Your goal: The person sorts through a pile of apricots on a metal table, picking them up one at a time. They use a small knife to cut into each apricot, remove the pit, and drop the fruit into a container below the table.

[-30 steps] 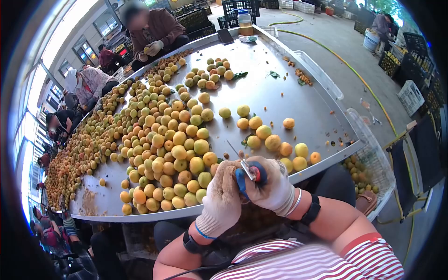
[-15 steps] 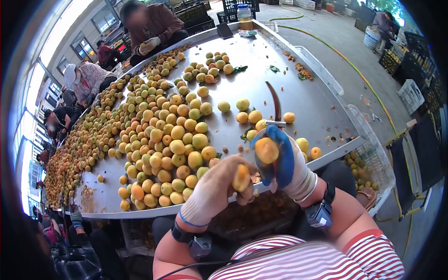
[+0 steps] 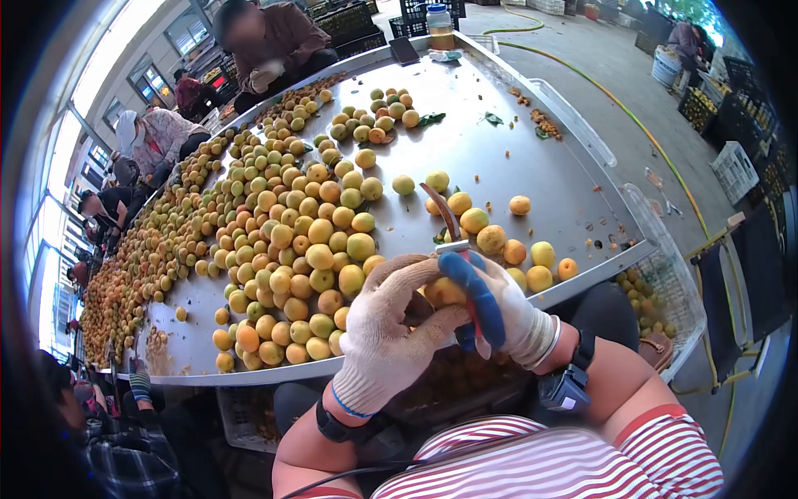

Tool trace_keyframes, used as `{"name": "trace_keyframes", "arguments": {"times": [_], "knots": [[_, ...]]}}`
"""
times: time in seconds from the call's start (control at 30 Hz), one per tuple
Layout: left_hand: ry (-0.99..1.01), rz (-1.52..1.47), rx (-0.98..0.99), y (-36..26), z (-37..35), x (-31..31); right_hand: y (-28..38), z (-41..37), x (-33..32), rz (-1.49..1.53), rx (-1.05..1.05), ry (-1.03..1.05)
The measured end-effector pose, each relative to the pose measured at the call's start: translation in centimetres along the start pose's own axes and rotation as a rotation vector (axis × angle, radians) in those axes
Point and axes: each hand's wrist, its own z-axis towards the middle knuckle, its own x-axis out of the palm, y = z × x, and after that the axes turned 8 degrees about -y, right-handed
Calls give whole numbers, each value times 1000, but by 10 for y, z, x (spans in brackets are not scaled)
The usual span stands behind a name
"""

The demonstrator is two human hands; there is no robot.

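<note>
My left hand [image 3: 399, 320], in a white knit glove, curls its fingers around an apricot [image 3: 445, 292] at the table's near edge. My right hand [image 3: 497, 312], in a white glove with blue-coated fingers, closes on a curved-blade knife [image 3: 446, 209]. Its brown blade points up and away, past a grey metal collar, with some red at the grip. Both hands meet at the apricot, and the right fingers partly cover it. Whether an edge touches the fruit is hidden. Several loose apricots [image 3: 491, 239] lie just beyond my right hand.
A large apricot pile [image 3: 299, 249] spreads over the metal table [image 3: 532, 191] to the left. Crates of apricots [image 3: 648, 308] stand below the right edge. A jar [image 3: 440, 27] and a phone [image 3: 405, 51] sit at the far end. Co-workers [image 3: 270, 50] sit along the left side.
My hands have come together, and the left has turned around an apricot. The apricot seen against my right fingers is no longer visible there. The blade has swung left; more loose apricots show behind it.
</note>
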Motion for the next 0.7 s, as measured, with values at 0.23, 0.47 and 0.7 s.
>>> {"name": "trace_keyframes", "arguments": {"times": [0.23, 0.47, 0.7], "knots": [[33, -645, -502, -9, -1, -3, 35, 15, -16, 421, 446, -357], [309, -884, -667, -21, -4, 3, 69, 20, -26, 638, 54, -343], [267, -850, -675, -36, -13, 8, 84, 5, -27, 445, -33, -187]]}}
